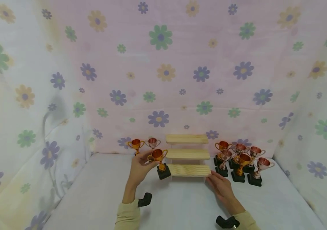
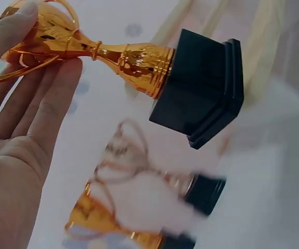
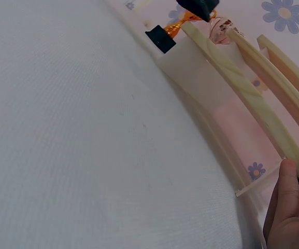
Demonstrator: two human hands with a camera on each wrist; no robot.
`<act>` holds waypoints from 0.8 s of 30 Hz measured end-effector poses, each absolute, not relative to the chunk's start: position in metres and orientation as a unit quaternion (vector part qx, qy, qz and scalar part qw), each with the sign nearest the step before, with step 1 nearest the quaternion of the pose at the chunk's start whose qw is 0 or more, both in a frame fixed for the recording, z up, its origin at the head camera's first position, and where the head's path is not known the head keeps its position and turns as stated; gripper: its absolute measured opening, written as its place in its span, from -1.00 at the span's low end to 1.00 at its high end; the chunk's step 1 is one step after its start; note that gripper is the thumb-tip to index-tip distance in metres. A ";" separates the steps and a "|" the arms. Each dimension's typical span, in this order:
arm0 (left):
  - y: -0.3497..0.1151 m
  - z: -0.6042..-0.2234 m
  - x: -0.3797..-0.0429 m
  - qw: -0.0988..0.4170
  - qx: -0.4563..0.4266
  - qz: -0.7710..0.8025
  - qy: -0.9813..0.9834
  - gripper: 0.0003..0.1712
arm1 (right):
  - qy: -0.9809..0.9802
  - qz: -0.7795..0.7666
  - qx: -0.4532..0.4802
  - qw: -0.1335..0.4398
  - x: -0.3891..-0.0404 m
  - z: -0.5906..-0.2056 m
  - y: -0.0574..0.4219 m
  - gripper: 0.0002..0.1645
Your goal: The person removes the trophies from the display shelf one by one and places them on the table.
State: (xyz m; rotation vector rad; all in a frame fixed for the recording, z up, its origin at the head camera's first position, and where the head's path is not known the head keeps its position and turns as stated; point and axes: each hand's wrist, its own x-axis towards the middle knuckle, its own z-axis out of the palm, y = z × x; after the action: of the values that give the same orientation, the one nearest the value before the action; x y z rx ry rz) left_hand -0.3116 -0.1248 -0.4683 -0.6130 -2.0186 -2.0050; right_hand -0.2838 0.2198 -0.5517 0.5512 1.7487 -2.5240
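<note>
My left hand (image 1: 139,166) pinches a gold trophy cup (image 1: 157,156) by its bowl, thumb on one side and fingers on the other. Its black base (image 2: 196,88) hangs free beside the left end of a three-step wooden display stand (image 1: 188,154). At that stand's right end, my right hand (image 1: 222,187) grips the lowest plank (image 3: 253,104) between thumb and fingers. Behind the left hand stand another gold trophy (image 1: 136,144) and a rose-coloured trophy (image 1: 152,143), both partly hidden in the head view.
Several gold and rose trophies on black bases, among them a front gold one (image 1: 243,161) and a rose one (image 1: 262,164), stand close together right of the stand. A white cloth (image 1: 100,191) covers the table. Flowered fabric (image 1: 180,64) hangs behind and at both sides.
</note>
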 end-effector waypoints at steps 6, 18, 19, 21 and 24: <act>-0.176 -0.476 -0.312 0.104 -0.153 -0.650 -0.737 -0.43 | 0.561 -0.809 0.172 0.017 -0.282 -0.550 0.221 -0.25; -0.240 -0.491 -0.335 0.134 -0.100 -0.590 -0.790 -0.43 | 0.563 -0.809 0.171 0.017 -0.282 -0.549 0.221 -0.23; -0.244 -0.490 -0.339 0.136 -0.098 -0.583 -0.795 -0.43 | 0.563 -0.808 0.171 0.016 -0.282 -0.549 0.221 -0.22; -0.252 -0.488 -0.346 0.141 -0.093 -0.570 -0.804 -0.43 | 0.565 -0.807 0.172 0.015 -0.282 -0.550 0.220 -0.22; -0.262 -0.486 -0.356 0.129 -0.088 -0.560 -0.813 -0.42 | 0.565 -0.807 0.172 0.014 -0.283 -0.550 0.220 -0.22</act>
State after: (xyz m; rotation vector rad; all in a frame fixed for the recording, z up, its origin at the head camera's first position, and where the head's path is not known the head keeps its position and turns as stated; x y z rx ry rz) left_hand -0.3562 -0.2621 -0.4858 -0.2570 -2.3638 -1.6289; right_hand -0.2829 0.2202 -0.5501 0.5360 1.7602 -2.5112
